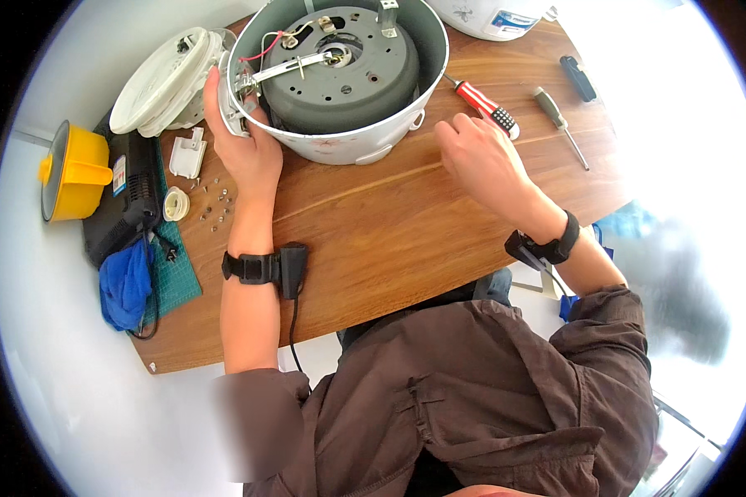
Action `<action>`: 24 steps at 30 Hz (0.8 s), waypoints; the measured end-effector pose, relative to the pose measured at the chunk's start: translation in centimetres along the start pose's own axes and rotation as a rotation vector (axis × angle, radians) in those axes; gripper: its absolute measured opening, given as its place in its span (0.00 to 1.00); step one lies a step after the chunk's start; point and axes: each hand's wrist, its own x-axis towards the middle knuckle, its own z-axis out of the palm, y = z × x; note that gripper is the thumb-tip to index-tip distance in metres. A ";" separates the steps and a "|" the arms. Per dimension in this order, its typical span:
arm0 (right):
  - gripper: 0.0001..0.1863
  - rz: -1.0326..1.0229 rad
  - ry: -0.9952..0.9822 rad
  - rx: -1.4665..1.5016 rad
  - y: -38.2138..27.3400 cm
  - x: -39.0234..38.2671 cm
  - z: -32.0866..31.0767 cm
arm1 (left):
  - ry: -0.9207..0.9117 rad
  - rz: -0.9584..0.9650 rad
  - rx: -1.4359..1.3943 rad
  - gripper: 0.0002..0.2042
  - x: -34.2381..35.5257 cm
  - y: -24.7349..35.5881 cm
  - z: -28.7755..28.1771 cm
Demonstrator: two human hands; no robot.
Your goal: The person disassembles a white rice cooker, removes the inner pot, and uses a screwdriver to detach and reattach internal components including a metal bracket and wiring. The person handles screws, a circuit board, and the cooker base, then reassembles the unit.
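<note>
A rice cooker body [340, 147] with a white patterned shell stands open at the far side of the table. Inside it sits a dark grey round heating plate [373, 66], with a metal lever and red and white wires. My left hand [253, 153] grips the cooker's left side at the clear switch housing [234, 116], fingers up along it. My right hand [485, 161] hovers or rests right of the cooker, its fingers curled in; whatever is in them is hidden. Just beyond it lies a screwdriver with a red and black handle [485, 108], its shaft toward the cooker.
On the right are a grey-handled screwdriver [559, 120] and a dark oblong object [578, 79]. Several small screws [215, 211], a white ring [176, 204], a white plastic piece [187, 154], white lids [162, 83], a yellow pot [79, 170] and a blue cloth [126, 286] lie left.
</note>
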 end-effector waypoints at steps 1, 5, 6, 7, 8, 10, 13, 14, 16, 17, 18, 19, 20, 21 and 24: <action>0.06 0.027 0.045 0.051 0.3 0.0 0.1 | -0.001 -0.026 -0.023 0.27 0.0 0.2 0.0; 0.05 0.090 0.152 0.230 1.6 -0.9 1.7 | -0.011 -0.044 -0.052 0.28 0.1 0.7 0.0; 0.05 0.095 0.160 0.268 1.8 -1.2 1.9 | -0.013 -0.042 -0.060 0.28 0.1 0.6 0.0; 0.05 0.108 0.157 0.320 2.0 -1.4 1.9 | -0.015 -0.040 -0.068 0.28 0.1 0.6 0.0; 0.06 0.120 0.155 0.371 2.1 -1.5 1.7 | -0.016 -0.039 -0.076 0.28 0.1 0.6 0.0; 0.06 0.125 0.143 0.429 2.3 -1.6 1.4 | -0.009 -0.036 -0.086 0.28 0.1 0.6 0.1; 0.06 0.098 0.105 0.457 2.7 -1.4 0.8 | -0.016 -0.012 -0.056 0.28 0.2 0.7 0.0; 0.06 0.085 0.085 0.472 2.9 -1.3 0.8 | -0.021 -0.001 -0.038 0.28 0.2 0.6 0.0; 0.06 0.082 0.099 0.494 3.2 -0.9 0.7 | -0.028 -0.030 -0.086 0.28 0.0 0.0 -0.1; 0.06 0.093 0.132 0.503 3.3 -0.7 0.6 | -0.033 -0.044 -0.110 0.28 0.0 -0.2 -0.1; 0.06 0.106 0.165 0.514 3.3 -0.4 0.6 | -0.035 -0.044 -0.102 0.28 -0.1 -0.3 0.0; 0.06 0.133 0.174 0.539 3.5 -0.1 0.5 | -0.038 -0.045 -0.094 0.28 -0.1 -0.3 0.0; 0.06 0.159 0.183 0.564 3.9 0.4 0.1 | -0.041 -0.046 -0.086 0.27 -0.1 -0.3 0.0; 0.06 0.186 0.193 0.589 4.3 0.9 -0.1 | -0.009 -0.029 -0.095 0.28 -0.1 -0.5 0.2; 0.07 0.239 0.252 0.653 5.3 2.4 -0.5 | 0.044 -0.027 -0.195 0.29 0.0 -0.5 0.7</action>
